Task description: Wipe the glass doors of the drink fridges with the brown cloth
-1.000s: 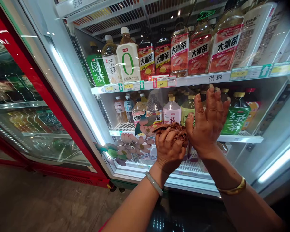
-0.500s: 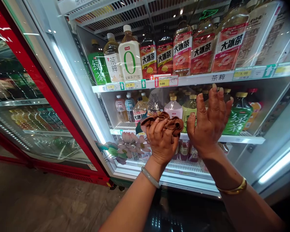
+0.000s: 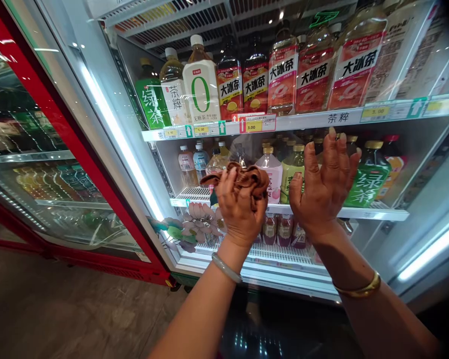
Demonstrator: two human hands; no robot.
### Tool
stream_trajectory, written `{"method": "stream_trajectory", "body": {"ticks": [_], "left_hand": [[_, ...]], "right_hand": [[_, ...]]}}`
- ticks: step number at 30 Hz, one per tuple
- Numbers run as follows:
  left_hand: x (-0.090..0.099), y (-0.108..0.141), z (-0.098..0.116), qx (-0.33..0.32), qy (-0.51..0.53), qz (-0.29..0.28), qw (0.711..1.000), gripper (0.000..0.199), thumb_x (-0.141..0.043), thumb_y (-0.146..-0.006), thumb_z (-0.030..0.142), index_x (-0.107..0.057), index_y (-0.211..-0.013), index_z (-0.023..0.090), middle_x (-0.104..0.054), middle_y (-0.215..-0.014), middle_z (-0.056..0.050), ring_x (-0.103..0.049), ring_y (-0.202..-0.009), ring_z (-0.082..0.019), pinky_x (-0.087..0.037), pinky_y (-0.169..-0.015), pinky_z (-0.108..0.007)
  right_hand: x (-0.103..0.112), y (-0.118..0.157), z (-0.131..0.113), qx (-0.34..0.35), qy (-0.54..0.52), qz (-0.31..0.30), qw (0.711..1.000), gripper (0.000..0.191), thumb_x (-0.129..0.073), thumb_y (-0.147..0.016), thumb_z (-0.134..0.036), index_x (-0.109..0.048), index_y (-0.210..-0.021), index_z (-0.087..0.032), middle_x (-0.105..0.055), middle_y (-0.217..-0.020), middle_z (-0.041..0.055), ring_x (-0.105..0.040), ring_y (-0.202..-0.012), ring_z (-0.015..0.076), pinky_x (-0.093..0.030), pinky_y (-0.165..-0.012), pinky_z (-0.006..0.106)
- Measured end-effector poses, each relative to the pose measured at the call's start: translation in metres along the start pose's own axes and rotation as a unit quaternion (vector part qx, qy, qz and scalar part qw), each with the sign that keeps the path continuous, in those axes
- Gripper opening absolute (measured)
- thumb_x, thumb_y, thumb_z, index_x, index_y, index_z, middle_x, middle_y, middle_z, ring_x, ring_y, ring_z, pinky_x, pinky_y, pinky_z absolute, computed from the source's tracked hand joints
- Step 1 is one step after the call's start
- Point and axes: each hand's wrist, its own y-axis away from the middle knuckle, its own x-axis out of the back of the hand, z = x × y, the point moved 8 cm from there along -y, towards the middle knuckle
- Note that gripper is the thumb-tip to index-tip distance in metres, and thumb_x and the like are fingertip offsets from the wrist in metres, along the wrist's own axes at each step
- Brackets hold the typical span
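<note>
A crumpled brown cloth (image 3: 252, 180) is bunched in my left hand (image 3: 241, 212), its fingers curled over it against the glass door (image 3: 243, 137) of a drinks cooler. On the left wrist sits a pale bangle (image 3: 226, 269). My right hand (image 3: 324, 187) lies against the same glass to the right, fingers stretched and holding nothing; a gold bangle (image 3: 361, 289) is on that wrist. Behind the glass, a pink-labelled bottle (image 3: 272, 177) and a yellow-green bottle (image 3: 292, 182) show between the hands. A green tea bottle (image 3: 368, 177) stands right of my right hand.
Several large tea bottles (image 3: 282, 75) line the upper shelf, above a price strip (image 3: 303, 121). Flower decals (image 3: 200, 224) are on the lower left glass. A red-framed cooler (image 3: 97, 164) adjoins on the left, over a brown floor (image 3: 78, 314).
My left hand has slid a little left and up across the glass with the brown cloth, uncovering more of the pink-labelled bottle. My right hand has stayed in place.
</note>
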Motion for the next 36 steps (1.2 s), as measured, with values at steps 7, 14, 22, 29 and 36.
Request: {"method": "stream_trajectory", "body": {"ticks": [7, 14, 22, 29, 36], "left_hand": [[0.003, -0.012, -0.011, -0.046, 0.009, -0.026, 0.999, 0.041, -0.066, -0.087, 0.021, -0.059, -0.127, 0.026, -0.053, -0.149, -0.014, -0.043, -0.149, -0.031, -0.037, -0.121, -0.052], [0.010, -0.002, -0.021, 0.020, -0.026, 0.014, 0.999, 0.032, -0.064, -0.087, 0.022, -0.058, -0.119, 0.023, -0.054, -0.147, -0.016, -0.045, -0.147, -0.033, -0.038, -0.119, -0.055], [0.010, -0.006, -0.022, -0.031, -0.013, -0.027, 0.999, 0.036, -0.062, -0.090, 0.023, -0.059, -0.126, 0.024, -0.055, -0.145, -0.016, -0.044, -0.148, -0.031, -0.039, -0.120, -0.052], [0.024, -0.024, -0.050, 0.053, -0.068, 0.048, 0.995, 0.031, -0.060, -0.090, 0.027, -0.057, -0.120, 0.022, -0.054, -0.147, -0.016, -0.046, -0.146, -0.031, -0.037, -0.121, -0.054], [0.012, 0.004, -0.023, 0.011, -0.023, -0.002, 1.000, 0.030, -0.063, -0.088, 0.022, -0.060, -0.118, 0.024, -0.056, -0.149, -0.016, -0.042, -0.150, -0.032, -0.038, -0.120, -0.056]], "right_hand": [[-0.001, 0.001, 0.001, -0.007, 0.016, -0.012, 1.000, 0.077, -0.053, -0.094, -0.025, -0.026, -0.165, -0.027, -0.029, -0.171, 0.0125, -0.024, -0.161, 0.0329, -0.021, -0.128, 0.067], [-0.001, 0.001, 0.000, 0.004, 0.024, -0.006, 1.000, 0.077, -0.054, -0.092, -0.026, -0.027, -0.164, -0.026, -0.029, -0.171, 0.0124, -0.023, -0.161, 0.0313, -0.021, -0.129, 0.064], [-0.003, -0.001, 0.002, -0.034, 0.033, -0.039, 0.998, 0.075, -0.052, -0.092, -0.028, -0.029, -0.163, -0.028, -0.032, -0.170, 0.0126, -0.027, -0.159, 0.0369, -0.022, -0.126, 0.071], [-0.013, -0.002, -0.021, -0.070, 0.021, -0.037, 0.997, 0.086, -0.055, -0.093, -0.032, -0.011, -0.167, -0.028, -0.018, -0.174, 0.0142, -0.017, -0.161, 0.0402, -0.015, -0.122, 0.080], [-0.024, 0.001, -0.041, -0.044, 0.027, -0.065, 0.997, 0.083, -0.048, -0.100, -0.030, 0.001, -0.167, -0.033, -0.033, -0.169, 0.0123, -0.030, -0.159, 0.0336, -0.011, -0.122, 0.081]]}}
